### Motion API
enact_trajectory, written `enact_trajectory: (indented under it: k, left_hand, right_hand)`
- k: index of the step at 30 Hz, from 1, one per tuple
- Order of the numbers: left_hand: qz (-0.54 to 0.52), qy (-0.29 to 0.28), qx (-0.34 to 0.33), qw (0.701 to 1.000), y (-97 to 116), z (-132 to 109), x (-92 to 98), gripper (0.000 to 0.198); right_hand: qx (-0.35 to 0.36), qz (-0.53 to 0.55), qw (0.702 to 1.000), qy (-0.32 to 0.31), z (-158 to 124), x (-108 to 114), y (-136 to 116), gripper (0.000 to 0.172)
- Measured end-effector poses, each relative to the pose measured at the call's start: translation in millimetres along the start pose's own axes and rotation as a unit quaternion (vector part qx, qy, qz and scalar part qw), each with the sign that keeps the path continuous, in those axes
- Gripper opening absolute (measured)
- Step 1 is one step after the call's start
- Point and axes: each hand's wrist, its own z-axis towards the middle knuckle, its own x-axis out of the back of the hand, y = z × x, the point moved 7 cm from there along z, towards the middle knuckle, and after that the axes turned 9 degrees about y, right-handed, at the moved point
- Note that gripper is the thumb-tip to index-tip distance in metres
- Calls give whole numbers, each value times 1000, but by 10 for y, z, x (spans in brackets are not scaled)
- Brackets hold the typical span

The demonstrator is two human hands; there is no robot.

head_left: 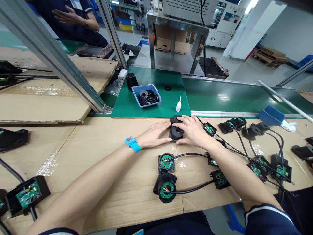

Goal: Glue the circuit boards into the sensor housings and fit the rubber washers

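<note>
Near the middle of the cardboard-covered bench, two black round housings (176,133) sit close together, one behind the other. My left hand (156,133) presses its fingertips and thumb against their left side. From the right, my right hand (192,130) curves over them, fingers on the housings and partly hiding them. Closer to me lie two more housings with open faces: one (166,162) shows a green circuit board with coloured wires, and another (167,189) looks alike. Black cables run from them to small black boxes with green boards (220,179), partly covered by my right forearm.
On a green mat (156,112) stand a blue bin (146,104) of black rings, a black cup (131,81) and a white dropper bottle (178,105). More cabled housings (253,131) lie right, near another blue bin (271,115). A metal post (61,65) rises left; another person sits beyond.
</note>
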Motion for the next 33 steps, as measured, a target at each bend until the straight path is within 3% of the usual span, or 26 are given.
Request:
enact_trajectory:
  k: [2, 5, 7, 9, 12, 16, 21, 25, 28, 33]
  left_hand:
    - [33, 76, 50, 995, -163, 58, 271, 59]
    - [103, 199, 161, 961, -533, 93, 783, 47]
    - [145, 243, 215, 935, -737, 118, 1044, 45]
    - [175, 254, 238, 921, -858, 174, 1178, 43]
    - [197, 240, 237, 920, -919, 292, 1193, 39]
    - [197, 227, 232, 925, -965, 423, 1140, 35]
    - [182, 239, 216, 929, -940, 359, 1179, 35]
    - [174, 233, 181, 939, -788, 68, 1175, 36]
    - [185, 225, 189, 938, -740, -71, 1169, 38]
    - [214, 187, 210, 935, -760, 166, 1103, 43]
  right_hand:
    - [-16, 24, 999, 23, 35, 102, 70, 77]
    - [-84, 45, 992, 83, 190, 253, 371, 55]
    - [-145, 50, 982, 108, 345, 271, 654, 47]
    - [-195, 56, 973, 105, 512, 195, 907, 48]
    - [-239, 71, 965, 79, 727, -6, 1138, 41]
    - [-258, 98, 960, 50, 901, -227, 1226, 30]
    - [-256, 147, 953, 67, 952, -223, 1236, 26]
    - [-249, 205, 934, 151, 761, -2, 1151, 26]
    - [-237, 258, 916, 193, 492, 162, 954, 32]
    - [-221, 322, 897, 207, -30, 319, 550, 42]
